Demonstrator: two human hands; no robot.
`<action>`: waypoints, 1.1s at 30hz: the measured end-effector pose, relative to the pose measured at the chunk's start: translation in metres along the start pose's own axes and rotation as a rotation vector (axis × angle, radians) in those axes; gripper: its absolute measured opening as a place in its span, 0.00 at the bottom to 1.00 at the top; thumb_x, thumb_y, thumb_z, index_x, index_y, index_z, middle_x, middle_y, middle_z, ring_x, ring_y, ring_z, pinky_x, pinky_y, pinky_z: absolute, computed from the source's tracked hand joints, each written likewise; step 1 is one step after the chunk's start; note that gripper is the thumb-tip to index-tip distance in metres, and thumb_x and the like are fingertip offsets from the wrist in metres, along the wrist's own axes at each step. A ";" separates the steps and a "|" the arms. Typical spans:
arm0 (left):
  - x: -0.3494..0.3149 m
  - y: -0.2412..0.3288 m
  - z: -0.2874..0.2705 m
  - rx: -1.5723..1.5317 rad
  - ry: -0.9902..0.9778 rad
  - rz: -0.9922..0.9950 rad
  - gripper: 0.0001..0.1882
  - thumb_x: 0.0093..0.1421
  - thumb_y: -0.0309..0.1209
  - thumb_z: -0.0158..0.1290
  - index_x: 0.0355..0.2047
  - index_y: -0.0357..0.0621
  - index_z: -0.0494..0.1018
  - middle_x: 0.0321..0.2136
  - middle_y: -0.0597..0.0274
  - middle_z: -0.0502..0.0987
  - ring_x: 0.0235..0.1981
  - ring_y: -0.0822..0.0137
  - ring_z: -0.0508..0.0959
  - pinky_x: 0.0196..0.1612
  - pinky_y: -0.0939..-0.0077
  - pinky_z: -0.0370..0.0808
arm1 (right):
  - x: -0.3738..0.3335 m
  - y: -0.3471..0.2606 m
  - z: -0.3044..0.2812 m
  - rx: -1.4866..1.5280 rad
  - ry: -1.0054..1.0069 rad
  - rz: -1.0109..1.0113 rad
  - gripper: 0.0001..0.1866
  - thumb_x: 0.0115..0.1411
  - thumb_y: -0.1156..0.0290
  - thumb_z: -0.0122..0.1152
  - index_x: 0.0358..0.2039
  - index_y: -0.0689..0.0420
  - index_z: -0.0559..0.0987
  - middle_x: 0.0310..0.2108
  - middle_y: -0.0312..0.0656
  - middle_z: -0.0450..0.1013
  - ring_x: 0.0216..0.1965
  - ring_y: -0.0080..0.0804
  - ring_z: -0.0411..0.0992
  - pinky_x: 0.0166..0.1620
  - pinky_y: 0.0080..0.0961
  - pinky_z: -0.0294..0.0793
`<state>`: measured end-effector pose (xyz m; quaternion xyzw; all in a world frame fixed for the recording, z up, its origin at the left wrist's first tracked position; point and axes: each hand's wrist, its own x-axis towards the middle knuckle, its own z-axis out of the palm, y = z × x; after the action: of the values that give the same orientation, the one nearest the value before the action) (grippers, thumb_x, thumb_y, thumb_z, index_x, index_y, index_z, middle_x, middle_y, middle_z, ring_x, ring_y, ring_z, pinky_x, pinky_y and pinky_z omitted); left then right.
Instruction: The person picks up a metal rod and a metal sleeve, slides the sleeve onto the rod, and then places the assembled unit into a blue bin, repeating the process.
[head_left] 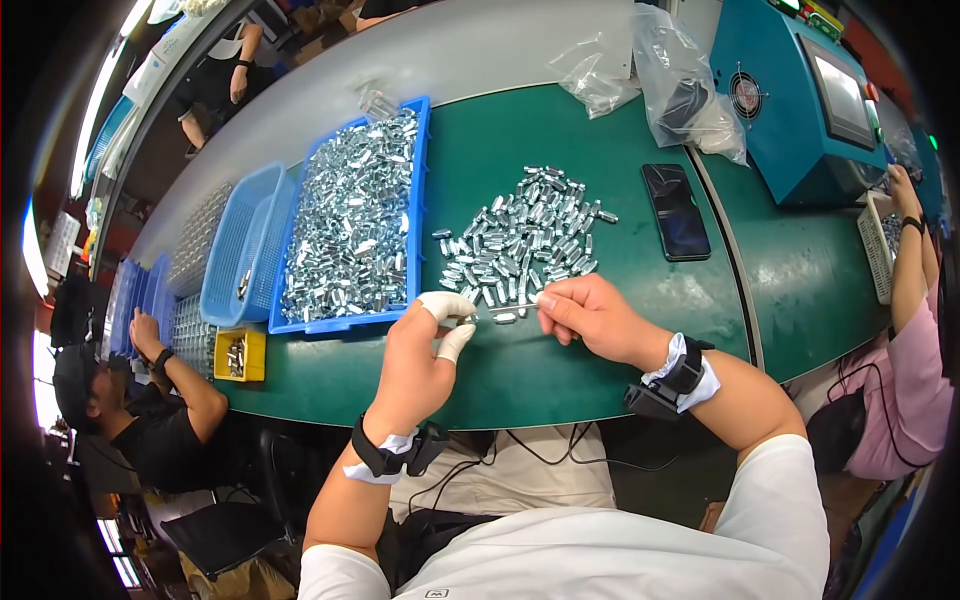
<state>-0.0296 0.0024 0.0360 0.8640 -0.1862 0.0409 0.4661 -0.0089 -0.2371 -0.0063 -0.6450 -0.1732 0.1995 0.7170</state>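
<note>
My left hand [420, 350], with white finger cots on its thumb and forefinger, pinches a small shiny metal part [468, 320]; the fingertips hide most of it. A thin metal rod [512, 307] is held between the thumb and fingers of my right hand [598, 318], its tip pointing left toward that part. Whether the rod touches the part is too small to tell. Just beyond both hands, a loose pile of small silver metal fittings [530, 235] lies on the green table mat [500, 130]. One fitting [504, 318] lies apart, just below the rod.
A blue tray [423, 200] full of fittings stands left of the pile. Farther left are a light blue basket [225, 270] and a yellow bin [240, 375]. To the right lie a phone [676, 212], plastic bags [680, 90] and a teal machine [770, 100]. People sit at both sides.
</note>
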 end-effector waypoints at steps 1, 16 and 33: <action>-0.002 0.001 0.001 -0.003 0.001 0.000 0.13 0.54 0.15 0.57 0.40 0.38 0.74 0.31 0.55 0.76 0.35 0.59 0.78 0.37 0.70 0.75 | 0.000 0.000 0.001 -0.012 -0.001 -0.018 0.20 0.69 0.63 0.48 0.22 0.60 0.74 0.17 0.31 0.65 0.21 0.16 0.63 0.26 0.17 0.61; 0.002 0.004 0.008 -0.535 -0.081 -0.311 0.10 0.59 0.18 0.56 0.41 0.37 0.77 0.34 0.59 0.79 0.33 0.69 0.78 0.39 0.77 0.75 | -0.001 -0.009 -0.001 -0.252 0.025 -0.079 0.18 0.67 0.65 0.50 0.21 0.60 0.75 0.14 0.32 0.66 0.18 0.17 0.63 0.24 0.20 0.61; 0.017 0.016 0.033 -0.621 -0.295 -0.444 0.15 0.62 0.23 0.55 0.49 0.39 0.69 0.27 0.63 0.77 0.27 0.76 0.73 0.32 0.82 0.71 | -0.004 -0.006 0.006 -0.278 0.006 -0.075 0.20 0.69 0.64 0.48 0.20 0.61 0.75 0.15 0.33 0.67 0.18 0.18 0.65 0.24 0.19 0.64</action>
<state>-0.0229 -0.0375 0.0342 0.6979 -0.0638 -0.2432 0.6706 -0.0152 -0.2348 0.0007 -0.7319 -0.2210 0.1450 0.6280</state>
